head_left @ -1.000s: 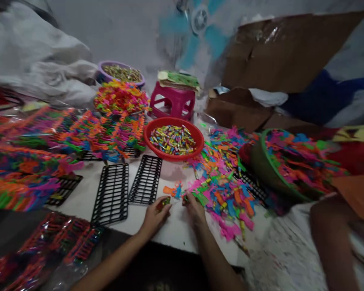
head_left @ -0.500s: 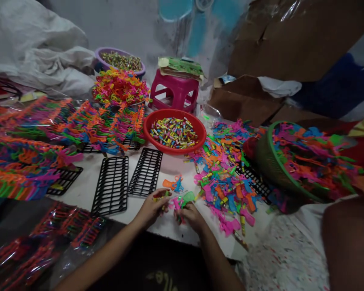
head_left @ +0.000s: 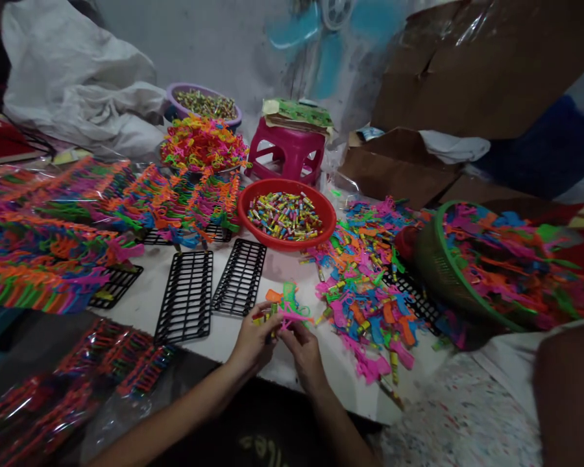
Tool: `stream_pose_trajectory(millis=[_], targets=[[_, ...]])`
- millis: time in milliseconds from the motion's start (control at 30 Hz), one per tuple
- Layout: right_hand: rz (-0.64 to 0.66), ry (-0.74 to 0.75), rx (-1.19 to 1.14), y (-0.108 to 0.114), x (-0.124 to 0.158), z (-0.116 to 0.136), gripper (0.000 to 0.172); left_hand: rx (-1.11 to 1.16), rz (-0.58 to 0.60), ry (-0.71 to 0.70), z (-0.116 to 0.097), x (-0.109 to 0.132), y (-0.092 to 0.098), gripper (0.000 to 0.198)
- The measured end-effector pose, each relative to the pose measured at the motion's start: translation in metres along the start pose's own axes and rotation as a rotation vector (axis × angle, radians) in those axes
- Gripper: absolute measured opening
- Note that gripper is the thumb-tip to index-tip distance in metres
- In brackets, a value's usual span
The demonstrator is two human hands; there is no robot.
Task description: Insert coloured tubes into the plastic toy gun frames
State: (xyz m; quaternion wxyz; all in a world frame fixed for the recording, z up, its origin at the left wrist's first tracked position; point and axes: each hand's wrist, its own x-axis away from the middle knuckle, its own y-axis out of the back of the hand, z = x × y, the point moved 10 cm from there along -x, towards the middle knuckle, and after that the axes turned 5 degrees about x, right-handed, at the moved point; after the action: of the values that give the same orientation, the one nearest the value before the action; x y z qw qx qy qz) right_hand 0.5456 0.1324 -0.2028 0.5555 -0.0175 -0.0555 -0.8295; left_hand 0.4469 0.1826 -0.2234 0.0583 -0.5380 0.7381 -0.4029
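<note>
My left hand (head_left: 257, 337) is closed, with small yellow wrapped tubes (head_left: 259, 319) tucked in its fingers and its fingertips at a pink plastic toy gun (head_left: 294, 317). From the other side, my right hand (head_left: 305, 355) pinches the same pink toy gun, so both hands meet on it above the table's front edge. Just beyond my fingers lie a green toy gun (head_left: 289, 295) and an orange toy gun (head_left: 273, 296) on the white table. A red basin (head_left: 286, 245) full of wrapped tubes stands behind them.
Two black racks (head_left: 185, 295) lie left of my hands. Toy guns in rows (head_left: 43, 259) fill the far left. A loose pile of toy guns (head_left: 363, 311) spreads at right, before a green basket (head_left: 433, 272). A pink stool (head_left: 292, 152) stands behind; another person's patterned clothing (head_left: 457, 408) is at right.
The green toy gun has gone from my right hand to the table beside the orange one. Both hands now hold the pink toy gun. The view has shifted slightly.
</note>
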Motion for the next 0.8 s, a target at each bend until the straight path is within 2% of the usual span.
stream_pose_trajectory(millis=[100, 133, 367, 500, 567, 633, 733, 800], targets=[[-0.179, 0.023, 0.059, 0.007, 0.001, 0.003, 0.028, -0.039, 0.085, 0.028, 0.006, 0.007, -0.010, 0.054], [-0.199, 0.036, 0.080, 0.011, 0.000, 0.006, 0.028, -0.058, 0.106, 0.041, 0.007, 0.009, -0.012, 0.053], [-0.013, 0.106, 0.105, 0.017, -0.006, 0.028, 0.028, -0.069, 0.153, 0.137, 0.007, 0.007, -0.011, 0.048], [0.036, 0.154, 0.302, 0.008, -0.003, 0.038, 0.030, 0.057, 0.134, 0.154, 0.015, 0.003, -0.013, 0.045], [0.079, 0.177, 0.385, 0.004, 0.001, 0.034, 0.029, 0.166, 0.090, 0.162, 0.016, 0.002, -0.012, 0.044], [0.116, 0.177, 0.368, 0.008, 0.003, 0.022, 0.027, 0.201, 0.052, 0.154, 0.013, 0.001, -0.010, 0.042], [0.055, 0.160, 0.339, 0.028, -0.002, 0.002, 0.034, 0.216, 0.063, 0.206, 0.010, 0.003, -0.011, 0.034], [-0.003, 0.258, 0.455, 0.037, -0.006, 0.007, 0.045, 0.183, 0.140, 0.309, 0.017, 0.008, -0.017, 0.030]])
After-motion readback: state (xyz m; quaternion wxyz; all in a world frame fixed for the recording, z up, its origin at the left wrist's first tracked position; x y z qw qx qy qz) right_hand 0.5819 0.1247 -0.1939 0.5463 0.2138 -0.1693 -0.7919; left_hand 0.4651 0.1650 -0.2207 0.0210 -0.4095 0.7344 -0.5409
